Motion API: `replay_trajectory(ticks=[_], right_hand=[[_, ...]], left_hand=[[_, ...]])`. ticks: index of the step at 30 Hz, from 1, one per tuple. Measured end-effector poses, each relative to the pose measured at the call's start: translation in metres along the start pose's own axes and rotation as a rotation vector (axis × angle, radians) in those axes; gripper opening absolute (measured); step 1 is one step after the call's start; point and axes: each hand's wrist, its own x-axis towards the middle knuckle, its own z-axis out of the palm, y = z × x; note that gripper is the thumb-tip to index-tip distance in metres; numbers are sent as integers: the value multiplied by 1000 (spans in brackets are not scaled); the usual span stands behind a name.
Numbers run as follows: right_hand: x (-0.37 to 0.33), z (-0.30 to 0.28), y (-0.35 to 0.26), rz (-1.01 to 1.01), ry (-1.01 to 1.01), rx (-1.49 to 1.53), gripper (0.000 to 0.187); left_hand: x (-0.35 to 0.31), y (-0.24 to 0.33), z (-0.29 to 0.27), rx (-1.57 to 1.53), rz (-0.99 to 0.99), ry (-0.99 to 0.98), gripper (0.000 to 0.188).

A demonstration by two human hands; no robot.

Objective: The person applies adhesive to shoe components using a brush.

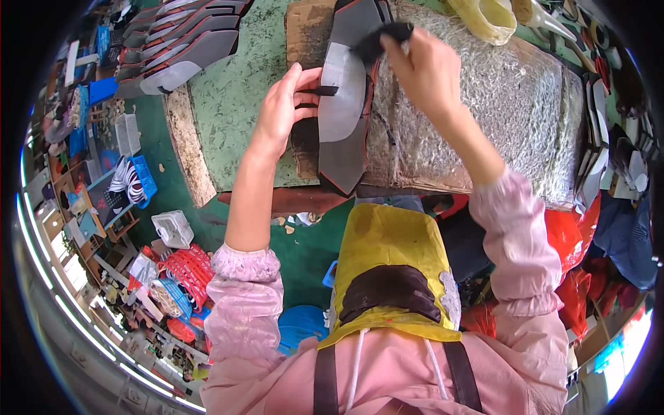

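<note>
Grey panel (342, 114) lies partly over cardboard (306, 41) on the green table (238, 104), its long axis running away from the person, one pointed end toward the body. It sits between the hands: just right of the left hand (280, 111), and to the left of the right hand (427, 69). The left fingers spread at its left edge by a black strip (326, 90); whether they pinch anything, I cannot tell. The right hand grips a black pad (377, 43) at the panel's far right edge.
</note>
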Motion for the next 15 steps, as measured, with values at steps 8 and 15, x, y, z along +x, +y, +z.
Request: replay_trajectory(ticks=[8, 15], right_hand=[[-83, -11, -16, -515, -419, 107, 52], [-69, -26, 4, 84, -292, 259, 38]], left_hand=[[21, 10, 3, 209, -36, 2, 37], [-45, -13, -35, -503, 213, 62, 41]])
